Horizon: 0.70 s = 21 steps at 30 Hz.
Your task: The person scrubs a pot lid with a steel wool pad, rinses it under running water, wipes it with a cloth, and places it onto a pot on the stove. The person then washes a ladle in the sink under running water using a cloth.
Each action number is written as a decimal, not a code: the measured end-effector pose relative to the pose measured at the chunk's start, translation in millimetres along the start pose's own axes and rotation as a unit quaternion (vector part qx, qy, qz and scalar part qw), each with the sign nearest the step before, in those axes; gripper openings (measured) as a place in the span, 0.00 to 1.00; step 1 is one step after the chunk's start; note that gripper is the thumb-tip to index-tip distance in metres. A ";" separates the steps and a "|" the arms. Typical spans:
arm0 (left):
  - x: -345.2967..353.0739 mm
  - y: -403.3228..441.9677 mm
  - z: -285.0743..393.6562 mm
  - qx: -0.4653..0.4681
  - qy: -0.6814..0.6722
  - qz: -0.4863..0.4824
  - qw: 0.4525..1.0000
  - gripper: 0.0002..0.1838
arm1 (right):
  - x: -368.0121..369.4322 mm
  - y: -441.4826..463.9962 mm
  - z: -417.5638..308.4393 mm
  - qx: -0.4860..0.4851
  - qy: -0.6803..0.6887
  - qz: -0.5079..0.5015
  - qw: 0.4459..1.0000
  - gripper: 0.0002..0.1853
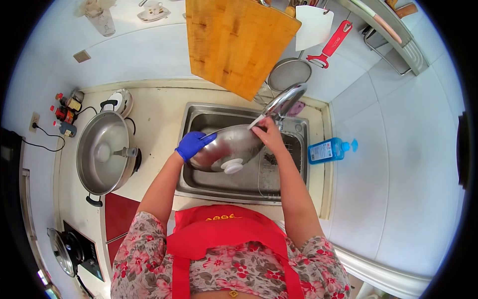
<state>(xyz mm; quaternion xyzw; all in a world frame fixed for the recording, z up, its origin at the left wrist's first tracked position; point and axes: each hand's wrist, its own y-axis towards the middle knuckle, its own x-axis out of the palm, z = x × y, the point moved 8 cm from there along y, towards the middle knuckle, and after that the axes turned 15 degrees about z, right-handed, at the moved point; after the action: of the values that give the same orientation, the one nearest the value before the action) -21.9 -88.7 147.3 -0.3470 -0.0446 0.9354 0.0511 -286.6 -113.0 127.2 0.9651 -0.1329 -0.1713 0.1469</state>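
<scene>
Because a broad, domed piece is awkward to steady by one edge, the steel lid (219,149) is held at two places on its rim. Position: tilted over the sink (214,192), beside the faucet (293,93), its white knob (232,166) turned toward the person — an angle that would let water run off into the basin.

Left hand (195,144): blue-gloved, closed on the left part of the rim; the glove probably helps its grip on wet metal. Right hand (269,134): bare, apart from the left, its fingers closed on the rim near the faucet. Their spread likely keeps the lid from swinging.

Left of the sink: a wide two-handled pan (88,154) on the counter (154,119), clear of the splash. Behind it, small dishes (119,103); farther left, sauce bottles (64,114), grouped by the wall.

Right of the sink: a blue bottle (319,152), apparently detergent, within easy reach.

Beyond: a wooden board (234,45), upright behind the sink; a round strainer (290,74) and a red peeler (334,45) against the wall — presumably hung to drain and save counter space.
</scene>
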 end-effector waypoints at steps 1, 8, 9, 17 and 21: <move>3.3 5.5 -1.8 0.001 -0.002 0.001 1.000 0.29 | -2.4 -3.7 -12.2 -0.001 -0.001 0.000 1.000 0.17; 9.1 35.4 26.0 0.090 0.156 0.123 0.976 0.30 | -4.6 -49.3 -27.9 0.059 -0.064 0.037 0.995 0.13; 16.7 40.2 29.3 0.160 0.105 0.199 0.961 0.30 | -9.2 -55.9 -28.2 0.075 -0.082 0.068 0.991 0.13; 102.2 -7.6 84.9 0.176 0.052 0.209 0.961 0.40 | -29.8 -105.3 -19.1 0.114 -0.139 0.220 0.959 0.16; 118.5 -24.2 97.6 0.221 0.068 0.215 0.949 0.38 | -33.1 -115.4 -14.8 0.193 -0.104 0.203 0.954 0.16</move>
<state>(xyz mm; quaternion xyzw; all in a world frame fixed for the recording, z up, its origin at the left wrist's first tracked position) -173.5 -54.4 147.5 -0.3909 0.2423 0.8850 -0.0731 -287.4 7.0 112.2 0.9046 -0.3711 -0.2084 -0.0251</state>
